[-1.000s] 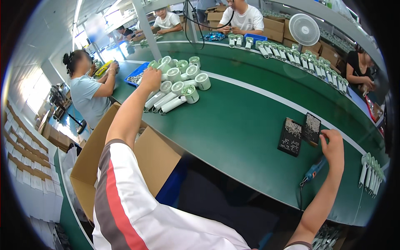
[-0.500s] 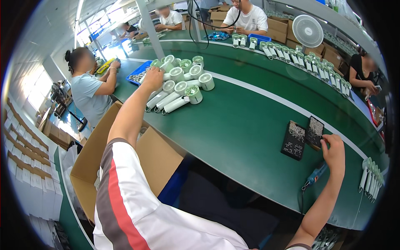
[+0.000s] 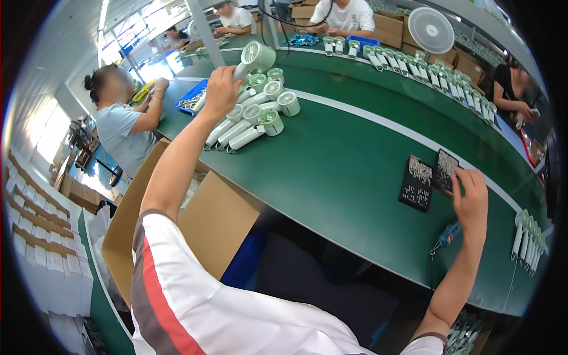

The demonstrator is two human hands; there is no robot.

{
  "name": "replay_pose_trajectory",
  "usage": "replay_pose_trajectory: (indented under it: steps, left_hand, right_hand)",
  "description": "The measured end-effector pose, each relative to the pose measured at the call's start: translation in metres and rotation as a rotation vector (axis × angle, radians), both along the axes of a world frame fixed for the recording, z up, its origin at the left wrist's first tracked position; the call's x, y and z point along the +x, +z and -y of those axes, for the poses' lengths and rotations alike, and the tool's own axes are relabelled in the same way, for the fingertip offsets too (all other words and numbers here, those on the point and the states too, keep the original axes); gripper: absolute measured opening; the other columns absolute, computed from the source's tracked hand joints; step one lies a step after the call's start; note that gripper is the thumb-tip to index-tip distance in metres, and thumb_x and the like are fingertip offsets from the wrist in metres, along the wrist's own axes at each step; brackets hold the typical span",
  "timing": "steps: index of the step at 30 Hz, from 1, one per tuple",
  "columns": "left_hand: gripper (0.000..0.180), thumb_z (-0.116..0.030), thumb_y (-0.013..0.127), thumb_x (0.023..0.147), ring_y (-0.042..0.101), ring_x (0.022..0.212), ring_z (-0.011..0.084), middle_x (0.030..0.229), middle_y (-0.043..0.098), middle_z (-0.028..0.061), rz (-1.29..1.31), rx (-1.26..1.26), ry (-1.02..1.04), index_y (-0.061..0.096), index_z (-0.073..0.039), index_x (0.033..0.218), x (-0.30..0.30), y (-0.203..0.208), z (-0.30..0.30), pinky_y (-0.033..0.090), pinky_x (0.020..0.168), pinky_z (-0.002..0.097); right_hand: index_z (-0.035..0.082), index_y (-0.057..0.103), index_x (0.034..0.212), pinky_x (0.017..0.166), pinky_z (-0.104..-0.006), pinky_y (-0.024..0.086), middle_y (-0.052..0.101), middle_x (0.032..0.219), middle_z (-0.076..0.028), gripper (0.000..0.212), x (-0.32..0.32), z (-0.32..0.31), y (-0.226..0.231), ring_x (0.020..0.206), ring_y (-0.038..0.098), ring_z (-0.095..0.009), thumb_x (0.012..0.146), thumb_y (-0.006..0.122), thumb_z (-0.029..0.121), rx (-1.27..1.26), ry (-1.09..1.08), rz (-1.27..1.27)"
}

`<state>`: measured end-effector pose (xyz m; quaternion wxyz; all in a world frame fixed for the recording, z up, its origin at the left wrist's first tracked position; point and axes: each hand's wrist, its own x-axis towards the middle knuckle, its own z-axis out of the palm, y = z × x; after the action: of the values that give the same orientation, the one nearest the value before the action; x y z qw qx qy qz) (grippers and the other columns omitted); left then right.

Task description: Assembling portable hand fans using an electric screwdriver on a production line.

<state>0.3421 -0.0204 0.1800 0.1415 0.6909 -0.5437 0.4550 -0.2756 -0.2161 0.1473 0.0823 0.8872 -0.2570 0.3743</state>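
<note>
A white handheld fan with a pale green round head point(image 3: 258, 56) is raised in my left hand point(image 3: 222, 93), whose fingers wrap round its handle. Below it, a pile of similar fans point(image 3: 251, 113) lies on the green bench. My right hand point(image 3: 471, 198) is at the right edge of a small black tray of tiny light-coloured parts point(image 3: 445, 168). Its thumb and fingers are drawn together, and anything between them is too small to see. Beside that tray lies another black tray point(image 3: 416, 192) with similar small parts. A blue electric screwdriver point(image 3: 448, 234) rests just below my right hand.
A blue bin of metal parts point(image 3: 192, 99) stands behind the pile. An open cardboard box point(image 3: 222, 222) sits against the bench's near edge. More fans point(image 3: 526, 244) stand at the far right, with a long row point(image 3: 438, 80) across the bench. Several people work around, one point(image 3: 124, 118) at left.
My left hand has lifted a fan up from the pile. My right hand stays by the black tray, its fingers still drawn together. The view has shifted slightly.
</note>
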Motion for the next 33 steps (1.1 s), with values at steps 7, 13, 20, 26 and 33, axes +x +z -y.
replay_pose_trajectory:
  steps: [7,13,20,26,33]
  left_hand:
    - [0.031,-0.02,0.07,0.101,0.067,0.098,0.0161,0.115,0.069,0.0086,-1.669,-0.164,-0.907,0.063,0.004,0.12,-0.234,-0.005,0.029,0.054,0.087,0.0349]
    - [0.033,-0.02,0.069,0.102,0.067,0.098,0.0171,0.113,0.068,0.0099,-2.122,-0.069,-1.156,0.06,0.006,0.121,-0.361,-0.043,0.046,0.056,0.087,0.0368]
    - [0.037,-0.022,0.071,0.101,0.067,0.098,0.0154,0.108,0.068,0.0109,-2.074,-0.074,-1.055,0.059,0.007,0.12,-0.406,-0.047,0.067,0.056,0.081,0.0331]
    - [0.045,-0.033,0.057,0.108,0.067,0.106,0.0234,0.116,0.069,0.015,-2.034,0.037,-1.295,0.057,0.006,0.13,-0.385,-0.037,0.078,0.054,0.091,0.0399]
    - [0.049,-0.022,0.059,0.104,0.059,0.13,0.0371,0.135,0.064,0.0235,-2.085,0.223,-1.777,0.051,0.004,0.144,-0.358,-0.06,0.078,0.047,0.11,0.0525]
  right_hand:
    - [-0.003,0.073,0.105,0.069,-0.037,0.053,0.066,0.088,-0.013,0.027,0.053,-0.058,0.005,0.079,0.065,-0.029,0.078,0.078,-0.006,-0.079,0.431,0.224]
    - [-0.007,0.067,0.122,0.076,-0.0393,0.055,0.068,0.099,-0.016,0.056,0.058,-0.083,-0.005,0.086,0.066,-0.032,0.072,0.088,0.007,-0.022,0.41,0.257]
    - [-0.009,0.065,0.125,0.073,-0.0378,0.055,0.069,0.097,-0.017,0.057,0.056,-0.066,-0.027,0.082,0.066,-0.031,0.074,0.087,0.006,-0.062,0.283,0.274]
    - [-0.007,0.065,0.126,0.07,-0.036,0.054,0.07,0.097,-0.018,0.052,0.056,-0.061,-0.026,0.08,0.066,-0.03,0.078,0.082,0.002,0.024,0.364,0.453]
    - [-0.014,0.064,0.124,0.066,-0.0362,0.054,0.068,0.094,-0.018,0.05,0.056,-0.072,-0.018,0.078,0.066,-0.03,0.079,0.08,0.002,0.006,0.51,0.416]
